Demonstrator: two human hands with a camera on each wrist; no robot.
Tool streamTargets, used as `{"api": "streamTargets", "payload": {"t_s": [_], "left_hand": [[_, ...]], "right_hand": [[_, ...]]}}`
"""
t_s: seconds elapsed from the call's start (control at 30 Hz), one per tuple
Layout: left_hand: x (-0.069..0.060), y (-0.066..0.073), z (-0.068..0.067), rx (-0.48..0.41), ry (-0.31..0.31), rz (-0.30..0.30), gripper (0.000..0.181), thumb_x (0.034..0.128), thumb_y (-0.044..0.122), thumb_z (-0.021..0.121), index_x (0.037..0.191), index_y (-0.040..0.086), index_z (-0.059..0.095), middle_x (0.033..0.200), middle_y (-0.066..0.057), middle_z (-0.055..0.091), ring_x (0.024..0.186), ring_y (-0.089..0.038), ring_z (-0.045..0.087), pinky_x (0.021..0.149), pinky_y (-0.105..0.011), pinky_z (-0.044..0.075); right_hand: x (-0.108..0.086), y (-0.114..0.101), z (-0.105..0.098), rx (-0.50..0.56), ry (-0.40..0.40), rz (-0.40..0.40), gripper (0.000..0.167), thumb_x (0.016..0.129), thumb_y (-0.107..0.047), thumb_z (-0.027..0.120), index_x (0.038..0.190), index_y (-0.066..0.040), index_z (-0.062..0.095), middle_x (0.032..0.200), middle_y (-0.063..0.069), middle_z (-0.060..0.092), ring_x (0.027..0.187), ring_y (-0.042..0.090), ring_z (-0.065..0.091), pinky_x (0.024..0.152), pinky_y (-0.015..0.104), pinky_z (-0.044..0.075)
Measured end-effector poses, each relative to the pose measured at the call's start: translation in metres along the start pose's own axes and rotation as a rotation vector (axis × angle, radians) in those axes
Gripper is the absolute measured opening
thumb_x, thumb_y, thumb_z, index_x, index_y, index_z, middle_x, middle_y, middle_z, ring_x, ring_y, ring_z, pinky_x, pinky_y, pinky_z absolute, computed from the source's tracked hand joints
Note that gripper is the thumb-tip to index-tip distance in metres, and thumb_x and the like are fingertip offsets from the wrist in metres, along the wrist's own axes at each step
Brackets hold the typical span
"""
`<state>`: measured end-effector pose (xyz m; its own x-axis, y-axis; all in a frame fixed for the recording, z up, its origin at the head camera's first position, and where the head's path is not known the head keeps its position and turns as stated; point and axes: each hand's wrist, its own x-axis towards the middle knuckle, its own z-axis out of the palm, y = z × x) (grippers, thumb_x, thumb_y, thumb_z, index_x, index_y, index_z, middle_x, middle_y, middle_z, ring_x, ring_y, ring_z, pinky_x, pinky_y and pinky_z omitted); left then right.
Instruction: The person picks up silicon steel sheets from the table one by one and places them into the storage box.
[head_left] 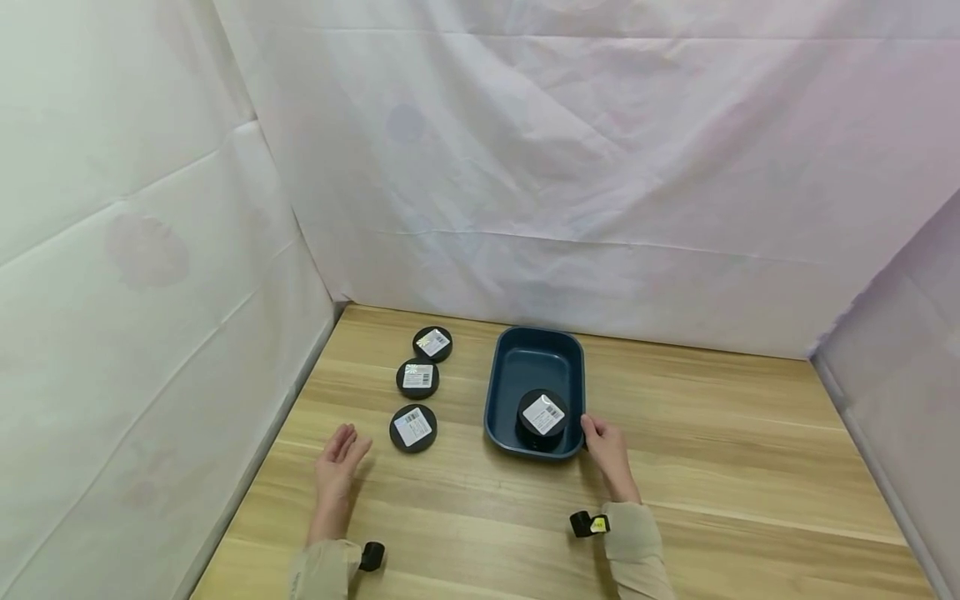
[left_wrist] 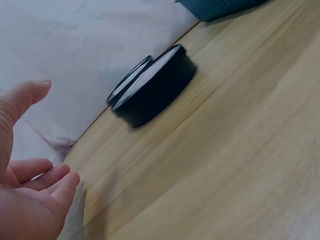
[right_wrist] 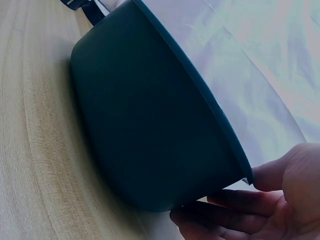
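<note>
A dark blue rectangular basin [head_left: 531, 365] stands on the wooden table. My right hand [head_left: 609, 454] holds its right side near the front corner; in the right wrist view the thumb lies at the rim and the fingers sit under it against the wall [right_wrist: 145, 110]. Inside the basin, toward the front, is a black round tin [head_left: 543, 414] with a white label, seemingly on top of another. My left hand [head_left: 337, 467] is held over the table with relaxed fingers, apart from the nearest black round tin [head_left: 412, 428].
Behind that tin lie two more labelled black round tins, the middle one [head_left: 417, 377] and the farthest one [head_left: 432, 342], close together. White cloth [head_left: 570, 167] hangs behind the table, with more cloth at the left and right sides.
</note>
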<state>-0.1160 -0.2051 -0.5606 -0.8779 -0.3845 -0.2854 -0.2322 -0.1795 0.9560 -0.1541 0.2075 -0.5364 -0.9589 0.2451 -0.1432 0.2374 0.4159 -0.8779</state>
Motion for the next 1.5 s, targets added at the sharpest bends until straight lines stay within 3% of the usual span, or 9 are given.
{"api": "streamTargets", "payload": {"t_s": [0.23,0.37,0.57,0.7,0.8,0.87,1.1,1.3,1.5], "left_hand": [[0.007,0.0,0.025,0.124,-0.11,0.073,0.077,0.0817,0.0,0.069,0.143,-0.009,0.023,0.148,-0.024,0.028,0.137,-0.032,0.026,0.112,-0.036,0.023],[0.01,-0.003,0.036,0.226,-0.153,0.116,0.081,0.0787,0.004,0.074,0.142,-0.011,0.026,0.146,-0.027,0.029,0.136,-0.036,0.027,0.112,-0.039,0.023],[0.013,-0.007,0.048,0.345,-0.179,0.22,0.083,0.0719,0.002,0.079,0.137,-0.016,0.03,0.14,-0.033,0.034,0.131,-0.042,0.032,0.11,-0.044,0.027],[0.013,-0.009,0.052,0.548,-0.176,0.346,0.085,0.0674,0.009,0.083,0.133,-0.017,0.036,0.132,-0.034,0.042,0.123,-0.045,0.04,0.105,-0.05,0.034],[0.013,-0.01,0.054,0.702,-0.18,0.406,0.089,0.0639,0.016,0.085,0.132,-0.016,0.039,0.128,-0.033,0.043,0.118,-0.045,0.041,0.1,-0.054,0.036],[0.013,-0.011,0.055,0.75,-0.188,0.425,0.09,0.0625,0.017,0.086,0.132,-0.016,0.039,0.127,-0.033,0.042,0.116,-0.045,0.04,0.098,-0.055,0.036],[0.014,-0.01,0.057,0.791,-0.181,0.423,0.09,0.0603,0.019,0.087,0.131,-0.014,0.042,0.125,-0.03,0.042,0.116,-0.043,0.037,0.097,-0.054,0.037],[0.014,-0.007,0.056,0.757,-0.165,0.411,0.088,0.0586,0.018,0.086,0.129,-0.012,0.044,0.122,-0.029,0.044,0.114,-0.041,0.04,0.098,-0.053,0.037],[0.015,0.004,0.057,0.735,-0.131,0.462,0.083,0.057,0.018,0.086,0.124,-0.013,0.047,0.113,-0.028,0.05,0.104,-0.04,0.047,0.091,-0.052,0.041]], "right_hand": [[0.0,-0.001,0.0,0.018,-0.01,0.014,0.034,0.098,-0.018,0.049,0.102,0.01,0.066,0.088,0.013,0.063,0.077,0.017,0.049,0.064,0.022,0.043],[0.0,0.0,0.001,0.012,-0.005,-0.006,0.031,0.097,-0.017,0.051,0.094,0.01,0.067,0.076,0.008,0.06,0.071,0.016,0.048,0.06,0.022,0.042],[0.0,0.0,0.002,0.013,-0.004,-0.021,0.031,0.096,-0.017,0.051,0.076,0.005,0.061,0.058,-0.002,0.041,0.062,0.015,0.043,0.053,0.022,0.037],[0.0,0.0,0.002,0.017,-0.003,-0.016,0.031,0.097,-0.017,0.051,0.082,0.007,0.064,0.06,-0.001,0.043,0.064,0.015,0.044,0.054,0.022,0.037],[-0.001,-0.001,0.002,0.017,-0.009,-0.011,0.031,0.097,-0.017,0.051,0.086,0.009,0.065,0.062,-0.001,0.045,0.065,0.015,0.045,0.055,0.022,0.038],[-0.001,-0.001,0.002,0.021,-0.014,-0.005,0.032,0.097,-0.018,0.051,0.087,0.009,0.065,0.062,-0.001,0.044,0.066,0.015,0.045,0.055,0.022,0.038],[-0.001,-0.001,0.002,0.009,-0.017,-0.004,0.031,0.097,-0.017,0.05,0.093,0.01,0.066,0.065,0.001,0.048,0.069,0.016,0.046,0.058,0.021,0.04],[-0.001,-0.002,0.001,0.007,-0.032,0.005,0.032,0.098,-0.018,0.05,0.096,0.009,0.066,0.065,0.0,0.046,0.07,0.016,0.046,0.06,0.022,0.04],[-0.001,-0.002,0.001,0.002,-0.049,0.012,0.033,0.098,-0.02,0.049,0.095,0.009,0.065,0.064,0.0,0.044,0.069,0.016,0.045,0.059,0.023,0.039]]}}
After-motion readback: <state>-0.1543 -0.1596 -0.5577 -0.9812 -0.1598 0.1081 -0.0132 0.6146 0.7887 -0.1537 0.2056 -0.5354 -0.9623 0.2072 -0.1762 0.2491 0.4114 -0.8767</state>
